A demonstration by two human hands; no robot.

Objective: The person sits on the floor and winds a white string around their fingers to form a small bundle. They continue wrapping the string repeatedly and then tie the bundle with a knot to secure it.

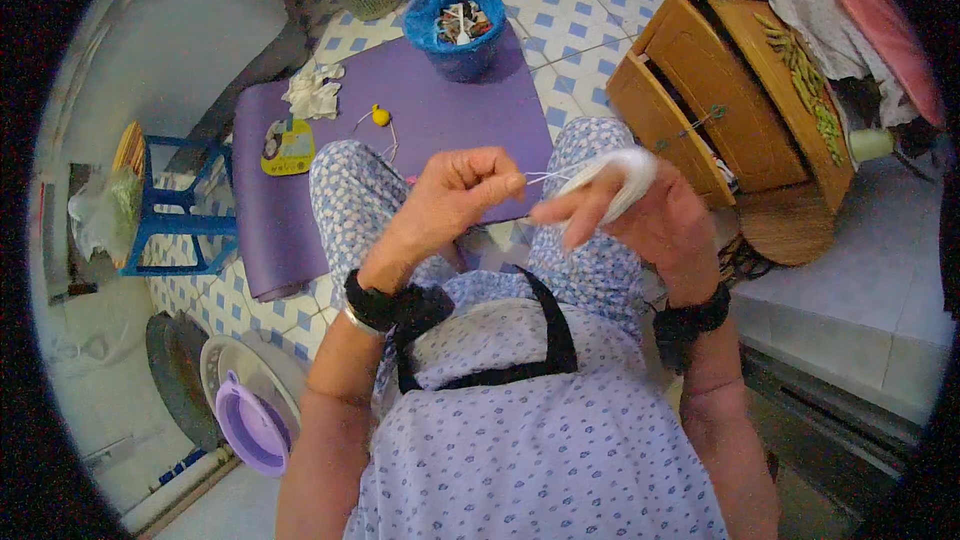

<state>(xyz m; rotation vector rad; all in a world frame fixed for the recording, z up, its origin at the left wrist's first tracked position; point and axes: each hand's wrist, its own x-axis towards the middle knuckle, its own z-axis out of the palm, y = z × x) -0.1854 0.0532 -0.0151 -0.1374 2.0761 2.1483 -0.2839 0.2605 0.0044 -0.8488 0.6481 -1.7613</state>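
Observation:
My left hand (469, 191) is above my knees, pinching a doubled strand of white thread (546, 175) between thumb and fingertips. The strand runs to a hank of white thread (634, 176), which my right hand (664, 221) holds. That hank loops over the fingers of the right hand, and some of those fingers stick out towards the left hand. Slight blur hides exactly how the right fingers grip it. Beyond my knees, a small yellow object (381, 115) with a white cord lies on a purple mat (480, 124).
A blue-lined waste bin (454, 30) stands on the mat, with crumpled white gloves (315, 91) and a yellow packaged item (289, 148) to its left. A blue stool (187, 225) is at left. The wooden cabinet (724, 90) at right bears green pods (799, 67). Basins (251, 420) stand lower left.

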